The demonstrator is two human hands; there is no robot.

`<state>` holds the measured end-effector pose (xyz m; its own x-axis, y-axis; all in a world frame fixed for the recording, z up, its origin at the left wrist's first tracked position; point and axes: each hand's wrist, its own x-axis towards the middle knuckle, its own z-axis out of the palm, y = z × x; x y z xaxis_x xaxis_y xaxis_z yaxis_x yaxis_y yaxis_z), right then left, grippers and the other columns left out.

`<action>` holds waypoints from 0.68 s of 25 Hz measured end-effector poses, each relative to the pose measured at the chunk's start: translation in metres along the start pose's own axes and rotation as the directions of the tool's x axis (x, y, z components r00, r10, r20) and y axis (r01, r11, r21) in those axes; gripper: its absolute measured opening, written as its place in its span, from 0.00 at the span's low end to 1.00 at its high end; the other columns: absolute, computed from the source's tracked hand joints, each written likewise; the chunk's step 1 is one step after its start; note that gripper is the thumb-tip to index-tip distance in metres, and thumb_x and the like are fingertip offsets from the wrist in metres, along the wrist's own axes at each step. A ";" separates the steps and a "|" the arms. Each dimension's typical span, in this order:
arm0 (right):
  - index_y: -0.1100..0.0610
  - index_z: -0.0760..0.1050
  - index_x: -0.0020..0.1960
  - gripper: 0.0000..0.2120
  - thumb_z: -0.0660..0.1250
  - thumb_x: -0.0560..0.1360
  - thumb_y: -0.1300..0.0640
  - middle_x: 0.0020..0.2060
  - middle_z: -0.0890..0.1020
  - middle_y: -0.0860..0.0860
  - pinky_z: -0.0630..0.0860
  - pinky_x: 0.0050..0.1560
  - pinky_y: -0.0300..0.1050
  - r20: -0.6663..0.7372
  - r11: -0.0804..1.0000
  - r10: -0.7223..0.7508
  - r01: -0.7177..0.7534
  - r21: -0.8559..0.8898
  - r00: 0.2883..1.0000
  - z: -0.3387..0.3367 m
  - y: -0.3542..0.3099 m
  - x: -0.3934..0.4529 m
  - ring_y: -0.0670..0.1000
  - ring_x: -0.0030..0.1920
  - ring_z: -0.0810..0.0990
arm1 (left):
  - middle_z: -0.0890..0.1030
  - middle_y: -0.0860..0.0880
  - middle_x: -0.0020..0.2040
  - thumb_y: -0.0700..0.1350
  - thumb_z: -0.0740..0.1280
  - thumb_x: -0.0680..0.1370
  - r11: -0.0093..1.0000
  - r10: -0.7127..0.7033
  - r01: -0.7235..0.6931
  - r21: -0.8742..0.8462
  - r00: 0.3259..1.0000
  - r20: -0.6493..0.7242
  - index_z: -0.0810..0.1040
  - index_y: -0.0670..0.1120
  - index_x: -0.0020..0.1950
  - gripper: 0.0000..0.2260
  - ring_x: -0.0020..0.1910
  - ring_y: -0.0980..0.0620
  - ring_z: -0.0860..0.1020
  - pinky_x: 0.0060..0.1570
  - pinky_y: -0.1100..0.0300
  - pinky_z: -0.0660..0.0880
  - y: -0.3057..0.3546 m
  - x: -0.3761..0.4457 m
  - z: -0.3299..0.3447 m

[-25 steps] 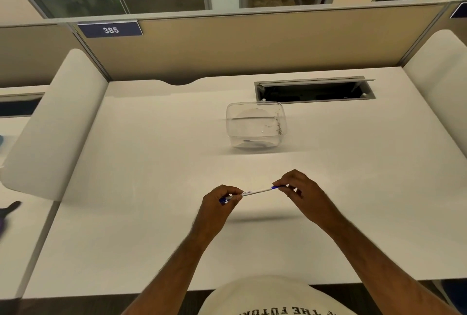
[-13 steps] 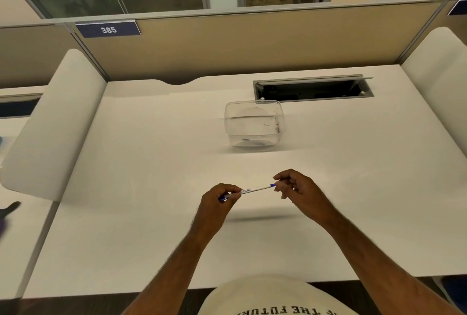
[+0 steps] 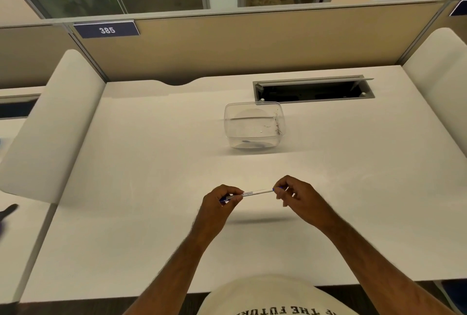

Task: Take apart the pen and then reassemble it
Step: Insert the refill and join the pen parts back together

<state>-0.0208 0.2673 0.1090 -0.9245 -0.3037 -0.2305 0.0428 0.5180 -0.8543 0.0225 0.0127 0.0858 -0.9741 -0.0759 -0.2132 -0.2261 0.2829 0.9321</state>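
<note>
A slim white pen [image 3: 255, 192] with blue ends is held level above the white desk [image 3: 141, 188], slightly tilted up to the right. My left hand [image 3: 218, 204] pinches its left end, where a blue part shows between the fingers. My right hand [image 3: 299, 197] pinches the blue tip at the right end with thumb and fingertips. The pen's white middle section with small print is the only part in plain sight; both ends are partly hidden by fingers.
A clear plastic tub [image 3: 254, 125] stands on the desk beyond the hands, with small bits inside. Behind it is an open cable slot [image 3: 313, 89]. White side dividers [image 3: 50, 122] flank the desk, and a beige partition [image 3: 227, 46] closes the back.
Both hands have kept their hold on the pen. The right-hand fingers have shifted a little at the pen's tip; the pen stays in about the same place.
</note>
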 end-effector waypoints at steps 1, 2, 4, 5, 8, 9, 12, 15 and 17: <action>0.49 0.79 0.45 0.08 0.66 0.82 0.52 0.39 0.84 0.49 0.78 0.43 0.44 0.004 1.000 -0.006 0.006 -0.008 1.000 0.001 -0.001 0.000 0.50 0.36 0.83 | 0.86 0.57 0.46 0.43 0.74 0.78 1.000 0.004 -0.004 -0.003 1.000 0.005 0.86 0.53 0.49 0.05 0.46 0.57 0.80 0.47 0.68 0.74 0.000 0.000 0.001; 0.48 0.79 0.43 0.11 0.65 0.83 0.50 0.38 0.84 0.49 0.78 0.43 0.45 0.003 1.000 -0.007 0.007 -0.015 1.000 0.001 -0.002 0.000 0.51 0.36 0.83 | 0.86 0.57 0.46 0.43 0.74 0.78 1.000 0.005 -0.005 -0.007 1.000 0.009 0.86 0.53 0.49 0.05 0.46 0.58 0.80 0.47 0.69 0.74 0.001 0.000 0.001; 0.46 0.80 0.44 0.13 0.62 0.84 0.47 0.38 0.84 0.49 0.79 0.44 0.48 -0.013 1.000 -0.005 0.004 -0.030 1.000 0.002 -0.001 0.000 0.50 0.36 0.82 | 0.85 0.57 0.46 0.43 0.74 0.78 1.000 0.006 -0.006 -0.009 1.000 0.015 0.86 0.54 0.49 0.05 0.45 0.58 0.80 0.47 0.69 0.74 0.001 0.000 0.001; 0.45 0.80 0.47 0.10 0.62 0.83 0.46 0.40 0.84 0.47 0.79 0.45 0.47 -0.017 1.000 -0.006 0.005 -0.030 1.000 0.003 -0.002 0.000 0.50 0.37 0.82 | 0.85 0.57 0.46 0.43 0.74 0.78 1.000 0.009 -0.009 -0.005 1.000 0.015 0.86 0.54 0.49 0.05 0.45 0.58 0.80 0.47 0.69 0.74 0.001 0.000 0.001; 0.44 0.77 0.52 0.01 0.67 0.81 0.49 0.45 0.81 0.42 0.79 0.44 0.45 -0.005 0.999 -0.006 0.005 -0.039 1.000 0.003 -0.003 0.002 0.51 0.39 0.83 | 0.85 0.57 0.46 0.44 0.74 0.78 1.000 0.005 -0.005 0.001 1.000 0.008 0.86 0.55 0.49 0.05 0.46 0.57 0.80 0.47 0.68 0.74 -0.001 0.000 0.000; 0.44 0.76 0.51 0.01 0.68 0.81 0.50 0.45 0.81 0.41 0.79 0.43 0.46 0.003 0.999 -0.004 0.005 -0.049 1.000 0.003 -0.004 0.003 0.51 0.39 0.83 | 0.85 0.57 0.46 0.44 0.74 0.78 1.000 0.002 -0.002 -0.001 1.000 0.006 0.86 0.55 0.49 0.05 0.47 0.57 0.80 0.48 0.68 0.74 -0.001 0.001 0.000; 0.47 0.77 0.46 0.05 0.67 0.81 0.52 0.40 0.82 0.45 0.78 0.39 0.41 0.017 0.999 0.019 -0.018 -0.036 1.000 0.004 -0.006 0.006 0.49 0.36 0.82 | 0.85 0.57 0.47 0.44 0.73 0.79 1.000 -0.004 0.004 -0.004 1.000 0.001 0.86 0.54 0.50 0.05 0.47 0.56 0.81 0.48 0.68 0.75 -0.002 0.002 -0.001; 0.50 0.78 0.43 0.11 0.66 0.82 0.48 0.36 0.83 0.52 0.78 0.39 0.45 0.023 0.999 0.053 -0.053 -0.002 0.998 0.004 -0.006 0.008 0.46 0.34 0.80 | 0.85 0.58 0.47 0.44 0.73 0.79 1.000 -0.001 0.001 -0.002 1.000 0.001 0.86 0.54 0.50 0.05 0.47 0.56 0.80 0.48 0.67 0.75 -0.001 0.002 -0.003; 0.49 0.79 0.45 0.10 0.65 0.82 0.47 0.37 0.84 0.52 0.79 0.38 0.48 0.039 0.998 0.050 -0.052 0.038 0.998 0.003 -0.005 0.008 0.46 0.35 0.80 | 0.85 0.58 0.46 0.44 0.73 0.79 1.000 0.000 0.000 0.005 1.000 -0.001 0.86 0.54 0.50 0.05 0.47 0.56 0.80 0.48 0.66 0.75 -0.001 0.003 -0.003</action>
<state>-0.0269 0.2594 0.1103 -0.9055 -0.3086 -0.2913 0.1049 0.5024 -0.8583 0.0197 0.0090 0.0851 -0.9741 -0.0767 -0.2128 -0.2260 0.2879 0.9306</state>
